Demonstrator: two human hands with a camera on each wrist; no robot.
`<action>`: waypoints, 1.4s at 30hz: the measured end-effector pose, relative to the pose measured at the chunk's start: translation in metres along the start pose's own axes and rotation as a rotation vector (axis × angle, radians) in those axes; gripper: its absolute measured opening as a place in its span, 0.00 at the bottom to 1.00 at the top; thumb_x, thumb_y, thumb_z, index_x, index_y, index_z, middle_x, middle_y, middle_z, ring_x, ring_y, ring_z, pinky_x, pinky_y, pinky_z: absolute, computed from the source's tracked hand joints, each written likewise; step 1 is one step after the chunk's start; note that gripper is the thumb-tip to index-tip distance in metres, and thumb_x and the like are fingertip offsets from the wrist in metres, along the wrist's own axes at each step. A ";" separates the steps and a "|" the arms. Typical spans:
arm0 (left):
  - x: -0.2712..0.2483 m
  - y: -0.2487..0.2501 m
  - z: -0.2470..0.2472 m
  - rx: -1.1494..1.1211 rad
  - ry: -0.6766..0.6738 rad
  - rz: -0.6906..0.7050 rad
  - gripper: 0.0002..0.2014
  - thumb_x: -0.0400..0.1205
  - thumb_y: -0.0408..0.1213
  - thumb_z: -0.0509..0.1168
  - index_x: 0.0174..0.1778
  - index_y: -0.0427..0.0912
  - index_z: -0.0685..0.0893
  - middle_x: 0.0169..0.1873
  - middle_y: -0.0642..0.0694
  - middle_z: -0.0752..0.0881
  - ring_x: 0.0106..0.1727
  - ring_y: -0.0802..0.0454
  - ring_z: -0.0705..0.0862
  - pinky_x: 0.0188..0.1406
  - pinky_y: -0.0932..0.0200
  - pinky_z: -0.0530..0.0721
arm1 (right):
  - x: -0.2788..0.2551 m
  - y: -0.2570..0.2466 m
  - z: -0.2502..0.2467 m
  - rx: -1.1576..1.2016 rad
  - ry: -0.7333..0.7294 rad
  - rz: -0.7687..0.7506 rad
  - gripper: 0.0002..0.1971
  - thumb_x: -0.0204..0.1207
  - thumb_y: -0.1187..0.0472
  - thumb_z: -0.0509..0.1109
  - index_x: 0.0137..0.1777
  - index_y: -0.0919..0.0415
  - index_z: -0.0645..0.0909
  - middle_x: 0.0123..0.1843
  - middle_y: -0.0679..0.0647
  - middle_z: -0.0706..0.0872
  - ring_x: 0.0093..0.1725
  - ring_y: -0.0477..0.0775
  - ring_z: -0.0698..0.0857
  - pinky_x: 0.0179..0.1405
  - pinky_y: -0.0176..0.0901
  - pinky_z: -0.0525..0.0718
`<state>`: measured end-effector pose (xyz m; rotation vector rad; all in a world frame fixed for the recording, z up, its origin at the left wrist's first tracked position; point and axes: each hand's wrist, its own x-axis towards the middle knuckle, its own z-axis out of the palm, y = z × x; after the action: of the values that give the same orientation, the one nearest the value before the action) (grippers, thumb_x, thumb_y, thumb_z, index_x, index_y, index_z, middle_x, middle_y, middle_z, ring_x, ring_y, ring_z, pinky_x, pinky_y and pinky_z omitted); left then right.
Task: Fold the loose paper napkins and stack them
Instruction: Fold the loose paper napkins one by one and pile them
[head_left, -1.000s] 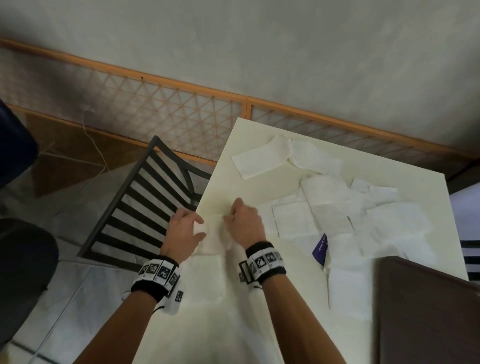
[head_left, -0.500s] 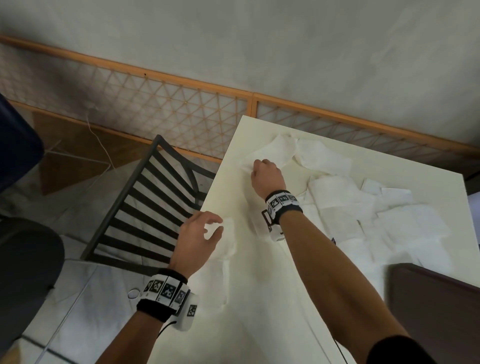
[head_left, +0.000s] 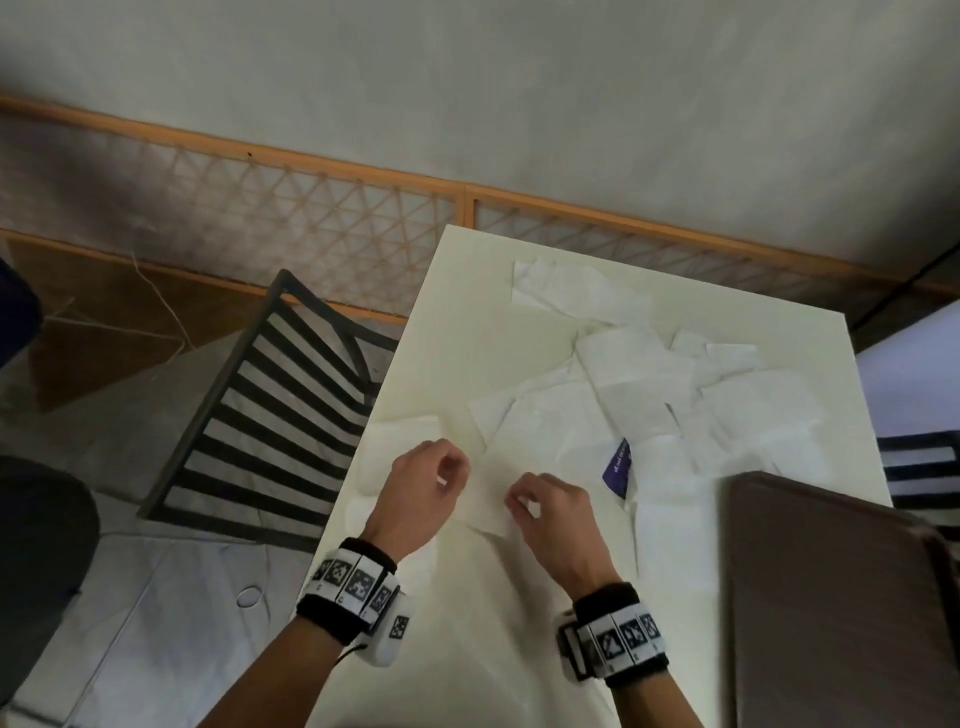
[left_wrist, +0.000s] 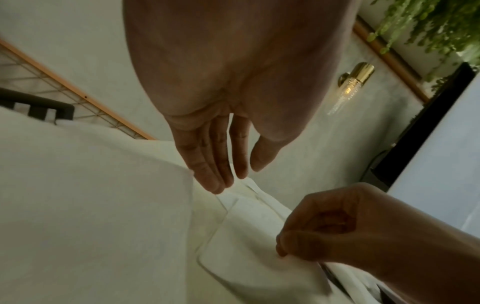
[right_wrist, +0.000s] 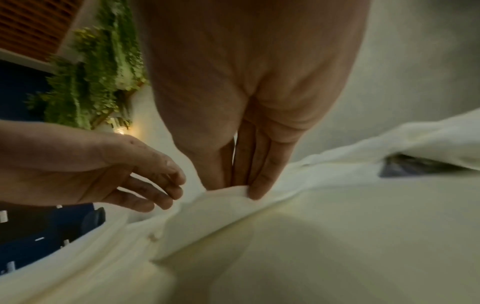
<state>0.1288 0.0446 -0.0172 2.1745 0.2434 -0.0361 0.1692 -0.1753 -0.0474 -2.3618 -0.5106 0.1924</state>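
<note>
On the cream table a white napkin lies between my hands. My right hand pinches its raised edge between thumb and fingers, which the right wrist view shows plainly. My left hand hovers at the napkin's left side with relaxed, nearly straight fingers whose tips touch the paper. A folded napkin lies by the table's left edge, just beyond the left hand. Several loose napkins are spread over the table's middle and right.
A purple packet pokes out from under the loose napkins. A brown chair back covers the near right corner. A black slatted chair stands left of the table. A wall with an orange lattice rail runs behind.
My right hand reached to the far napkins, then drew back toward me holding one. My left hand left the folded napkin at the edge and moved right to the new napkin.
</note>
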 end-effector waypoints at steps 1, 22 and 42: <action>-0.006 0.001 0.006 0.026 -0.044 0.012 0.03 0.89 0.36 0.71 0.52 0.48 0.89 0.47 0.56 0.90 0.49 0.60 0.89 0.54 0.56 0.91 | -0.009 0.005 0.000 0.015 0.028 0.047 0.08 0.79 0.68 0.81 0.47 0.53 0.90 0.46 0.47 0.91 0.42 0.49 0.90 0.47 0.51 0.92; -0.040 0.070 -0.014 -0.582 -0.003 0.074 0.18 0.86 0.43 0.79 0.72 0.54 0.88 0.50 0.40 0.91 0.50 0.27 0.85 0.57 0.25 0.88 | -0.066 -0.080 -0.078 0.968 0.209 0.261 0.18 0.80 0.76 0.80 0.63 0.59 0.81 0.54 0.56 0.85 0.53 0.56 0.89 0.57 0.49 0.88; -0.057 0.072 -0.035 -0.197 0.355 0.312 0.08 0.76 0.37 0.86 0.50 0.46 0.99 0.45 0.52 0.90 0.51 0.51 0.91 0.55 0.57 0.89 | -0.041 -0.099 -0.084 0.650 0.141 0.076 0.20 0.78 0.68 0.86 0.65 0.48 0.93 0.62 0.50 0.88 0.49 0.53 0.97 0.59 0.50 0.95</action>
<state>0.0846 0.0234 0.0678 1.9875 0.0993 0.5319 0.1247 -0.1764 0.0817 -1.7432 -0.2387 0.1902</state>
